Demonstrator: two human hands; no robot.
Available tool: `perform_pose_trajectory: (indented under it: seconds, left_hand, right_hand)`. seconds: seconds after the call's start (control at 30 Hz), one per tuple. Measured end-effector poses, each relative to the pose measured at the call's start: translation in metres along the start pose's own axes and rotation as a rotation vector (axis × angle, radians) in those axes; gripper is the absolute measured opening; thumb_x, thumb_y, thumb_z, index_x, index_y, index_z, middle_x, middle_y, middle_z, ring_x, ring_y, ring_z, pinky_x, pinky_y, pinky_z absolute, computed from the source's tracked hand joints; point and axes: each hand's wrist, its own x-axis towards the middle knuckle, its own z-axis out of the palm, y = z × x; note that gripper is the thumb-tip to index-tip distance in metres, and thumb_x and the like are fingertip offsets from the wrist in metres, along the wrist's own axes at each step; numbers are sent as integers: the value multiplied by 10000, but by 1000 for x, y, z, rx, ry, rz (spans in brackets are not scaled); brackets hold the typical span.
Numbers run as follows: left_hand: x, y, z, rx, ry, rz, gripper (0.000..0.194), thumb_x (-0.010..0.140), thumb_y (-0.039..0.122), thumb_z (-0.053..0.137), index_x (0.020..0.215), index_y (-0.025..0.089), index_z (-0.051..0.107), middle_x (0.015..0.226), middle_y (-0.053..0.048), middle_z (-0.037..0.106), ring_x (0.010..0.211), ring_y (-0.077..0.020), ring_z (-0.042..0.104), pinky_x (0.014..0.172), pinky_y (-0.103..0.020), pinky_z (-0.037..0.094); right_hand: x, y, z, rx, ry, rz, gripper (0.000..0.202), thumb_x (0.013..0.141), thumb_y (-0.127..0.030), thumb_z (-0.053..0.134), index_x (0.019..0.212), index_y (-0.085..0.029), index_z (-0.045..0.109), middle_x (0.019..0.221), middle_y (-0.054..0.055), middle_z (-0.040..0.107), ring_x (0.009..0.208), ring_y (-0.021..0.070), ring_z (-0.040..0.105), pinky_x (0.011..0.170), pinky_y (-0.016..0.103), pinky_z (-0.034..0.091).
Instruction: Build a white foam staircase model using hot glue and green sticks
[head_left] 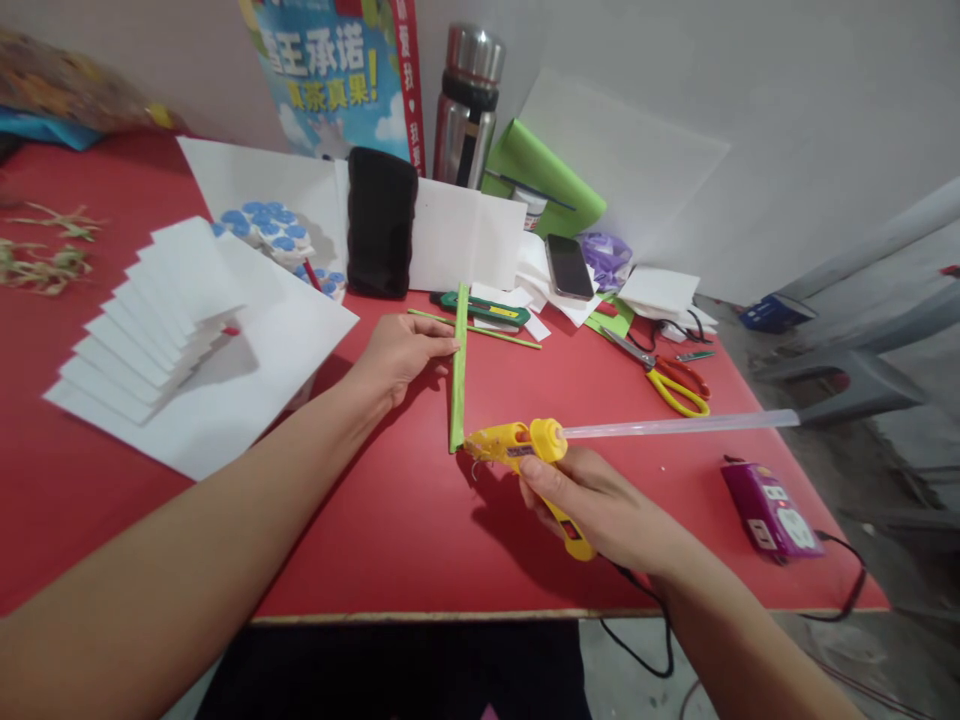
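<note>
My left hand [415, 355] pinches a narrow green paper strip [459, 380] by its side, thumb and fingers closed on it. The strip stands lengthwise away from me over the red table. In my right hand [592, 500] is a yellow hot glue gun [517, 440], its handle wrapped by my fingers. Its nozzle meets or nearly meets the strip's near end. A long clear glue stick [682, 425] sticks out of the gun's back. Beyond my left hand lie a thin green stick [499, 335] and a green utility knife [484, 309].
Scissors [660, 375] with red and yellow handles lie at right, near a phone [568, 266] and paper scraps. A purple power box [771, 508] sits by the right edge. Fanned white cards [150, 330] are at left. A thermos [469, 105] and black case [381, 222] stand behind.
</note>
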Motion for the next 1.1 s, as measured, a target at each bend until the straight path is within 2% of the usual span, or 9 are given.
perform_pose_trajectory:
  seconds: [0.47, 0.77, 1.1]
  left_hand:
    - [1, -1, 0, -12, 7, 1, 147, 699, 36, 854, 732, 106, 730, 582, -43, 689, 420, -126, 577, 431, -267, 486]
    - [-2, 1, 0, 0, 4, -23, 121, 744, 9, 799, 753, 109, 731, 570, -43, 689, 405, -128, 580, 428, -259, 473]
    - [1, -1, -1, 3, -21, -3, 125, 748, 10, 785, 747, 115, 717, 562, -32, 681, 394, -127, 570, 419, -262, 476]
  right_hand:
    - [0, 0, 1, -10, 0, -11, 663, 960, -812, 455, 719, -197, 519, 639, -32, 471, 566, 106, 444, 530, 264, 345]
    - [-2, 0, -3, -22, 2, -14, 658, 961, -807, 460, 723, -197, 525, 636, -36, 465, 560, 102, 434, 534, 266, 328]
    - [19, -10, -5, -12, 72, -2, 682, 934, -833, 471, 714, -193, 559, 607, -31, 504, 555, 107, 463, 549, 270, 355]
